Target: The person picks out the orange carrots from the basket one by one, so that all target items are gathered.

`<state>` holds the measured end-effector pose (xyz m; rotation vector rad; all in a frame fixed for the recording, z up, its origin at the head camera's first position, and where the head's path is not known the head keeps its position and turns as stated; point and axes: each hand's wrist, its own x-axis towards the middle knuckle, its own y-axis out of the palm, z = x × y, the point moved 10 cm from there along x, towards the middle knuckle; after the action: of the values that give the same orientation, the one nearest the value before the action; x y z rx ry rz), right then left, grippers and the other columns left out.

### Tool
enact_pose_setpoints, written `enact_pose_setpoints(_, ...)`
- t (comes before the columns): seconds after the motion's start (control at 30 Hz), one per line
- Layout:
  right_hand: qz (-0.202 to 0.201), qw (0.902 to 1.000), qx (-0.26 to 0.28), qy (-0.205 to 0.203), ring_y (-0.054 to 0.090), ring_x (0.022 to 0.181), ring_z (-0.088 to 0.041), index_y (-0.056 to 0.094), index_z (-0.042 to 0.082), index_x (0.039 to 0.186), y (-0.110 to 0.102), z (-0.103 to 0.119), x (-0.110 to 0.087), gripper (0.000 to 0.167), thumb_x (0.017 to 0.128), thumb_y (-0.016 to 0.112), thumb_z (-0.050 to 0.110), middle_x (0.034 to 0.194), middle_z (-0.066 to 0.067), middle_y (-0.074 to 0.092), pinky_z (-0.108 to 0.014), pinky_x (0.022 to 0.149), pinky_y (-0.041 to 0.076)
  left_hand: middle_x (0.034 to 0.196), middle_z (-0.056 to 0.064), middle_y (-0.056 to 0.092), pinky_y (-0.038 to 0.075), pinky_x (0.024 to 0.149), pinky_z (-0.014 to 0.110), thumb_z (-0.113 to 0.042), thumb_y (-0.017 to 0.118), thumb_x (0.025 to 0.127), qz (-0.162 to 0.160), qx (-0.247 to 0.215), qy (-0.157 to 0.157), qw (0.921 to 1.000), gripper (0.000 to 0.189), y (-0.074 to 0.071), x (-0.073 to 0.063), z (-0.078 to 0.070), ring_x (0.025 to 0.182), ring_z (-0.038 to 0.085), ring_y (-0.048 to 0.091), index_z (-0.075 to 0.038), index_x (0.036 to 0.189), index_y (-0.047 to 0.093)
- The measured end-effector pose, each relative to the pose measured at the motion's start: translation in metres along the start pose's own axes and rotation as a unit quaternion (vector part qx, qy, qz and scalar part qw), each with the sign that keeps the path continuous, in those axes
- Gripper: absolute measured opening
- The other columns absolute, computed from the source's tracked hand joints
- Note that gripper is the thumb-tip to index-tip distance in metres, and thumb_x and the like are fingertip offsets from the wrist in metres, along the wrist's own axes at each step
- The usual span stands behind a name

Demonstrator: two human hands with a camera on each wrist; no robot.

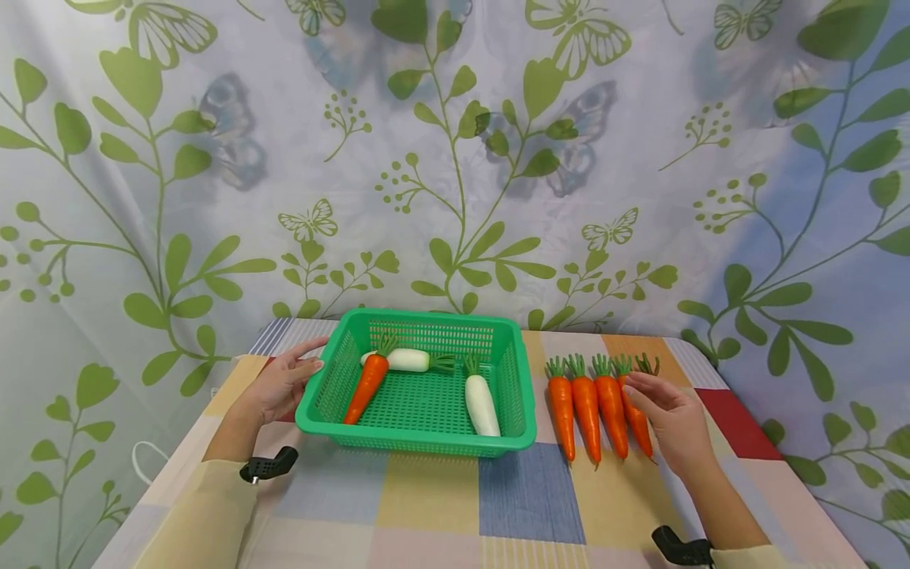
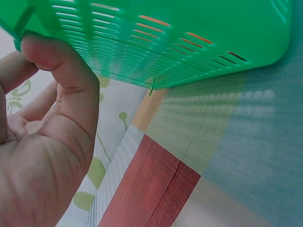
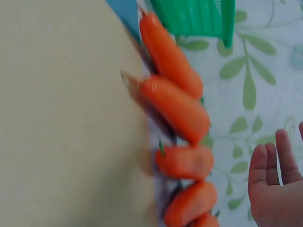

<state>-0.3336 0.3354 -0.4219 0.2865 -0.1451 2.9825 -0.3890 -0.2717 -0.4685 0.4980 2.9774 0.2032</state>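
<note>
A green plastic basket (image 1: 426,444) stands on the table, holding an orange carrot (image 1: 367,387) and two white radishes, one lying crosswise (image 1: 408,360) and one lengthwise (image 1: 482,405). At the basket's left side, my left hand (image 1: 283,383) touches the rim; in the left wrist view its thumb (image 2: 71,71) is against the green edge. Several carrots (image 1: 586,407) lie side by side to the right of the basket, green tops away from me. My right hand (image 1: 671,415) hovers by the rightmost ones, partly hiding them. Its fingers (image 3: 285,158) look extended and hold nothing in the right wrist view.
A patchwork-patterned tablecloth (image 1: 434,494) covers the table. Behind it hangs a pale curtain (image 1: 341,182) printed with green leaves and butterflies. A white cable (image 1: 137,462) loops beside the table's left edge.
</note>
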Motion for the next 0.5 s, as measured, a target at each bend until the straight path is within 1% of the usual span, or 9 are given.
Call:
enact_pose_setpoints(0.03,0.006,0.9999,0.004,-0.008,0.069,0.099,0.001,0.065,-0.003,0.131,0.006,0.002,-0.001,0.039,0.095,0.073,0.011,0.107,0.016,0.076,-0.012,0.084,0.057,0.127,0.001,0.069,0.061,0.092,0.037,-0.017,0.053,0.108,0.000,-0.001,0.000,1.0000,0.067,0.000,0.000,0.000,0.107,0.015,0.073,-0.011,0.164,0.017)
enact_pose_setpoints(0.13,0.020,0.9994,-0.019,-0.021,0.067,0.101,0.002,0.063,-0.006,0.131,0.020,0.006,-0.005,0.040,0.096,0.072,0.011,0.110,0.016,0.075,-0.012,0.085,0.056,0.125,0.001,0.069,0.061,0.091,0.036,-0.017,0.053,0.108,0.000,-0.004,0.001,1.0000,0.067,0.000,0.000,0.000,0.107,0.015,0.073,-0.011,0.164,0.017)
enact_pose_setpoints(0.33,0.062,0.9970,-0.012,-0.045,0.067,0.106,-0.001,0.061,-0.011,0.130,0.054,0.016,-0.013,0.038,0.097,0.069,0.006,0.114,0.011,0.074,-0.013,0.089,0.056,0.123,0.000,0.070,0.062,0.090,0.036,-0.015,0.052,0.108,0.003,-0.008,0.005,1.0000,0.066,0.000,0.001,0.000,0.106,0.015,0.073,-0.010,0.163,0.016)
enact_pose_setpoints(0.5,0.087,0.9953,0.001,-0.043,0.066,0.109,-0.003,0.060,-0.011,0.131,0.078,0.022,-0.016,0.039,0.098,0.068,0.006,0.117,0.007,0.075,-0.014,0.091,0.055,0.124,0.001,0.070,0.062,0.090,0.036,-0.015,0.052,0.108,0.004,-0.008,0.006,0.9999,0.067,0.000,0.001,0.001,0.106,0.016,0.074,-0.009,0.164,0.015)
